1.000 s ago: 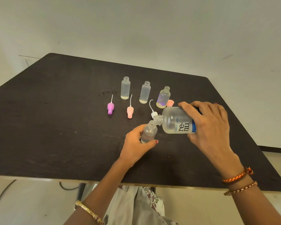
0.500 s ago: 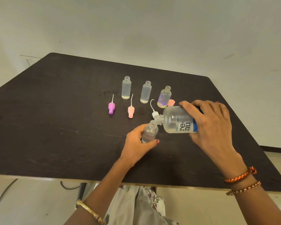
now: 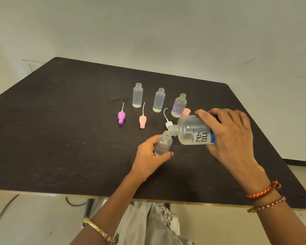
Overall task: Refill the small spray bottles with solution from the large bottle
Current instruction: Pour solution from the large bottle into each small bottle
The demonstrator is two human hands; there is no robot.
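progress: i judged the refill under way on one small bottle; none looked finished, none recapped.
left hand [image 3: 148, 154]: mine, fingers and thumb wrapped around the small bottle [image 3: 162, 145], kept near upright just above or on the table [image 3: 60, 138]; contact i could not tell.
right hand [image 3: 231, 135]: mine, gripping the large bottle [image 3: 194, 129] tipped on its side, its open neck touching the small bottle's mouth.
stream: too fine to see; i could not tell if liquid ran.
left to do: three open bottles in a row behind, the left bottle [image 3: 137, 95], the middle bottle [image 3: 159, 100] and the patterned bottle [image 3: 179, 106], each showing only a thin layer at the bottom.
spray tops: purple top [image 3: 121, 117], pink top [image 3: 142, 121] and white top [image 3: 168, 123] lay loose with thin tubes; a pink cap [image 3: 186, 111] sat beside the patterned bottle.
materials: bottles frosted clear plastic, round, threaded necks; large bottle labelled, blue band.
surface: dark matte wood grain.
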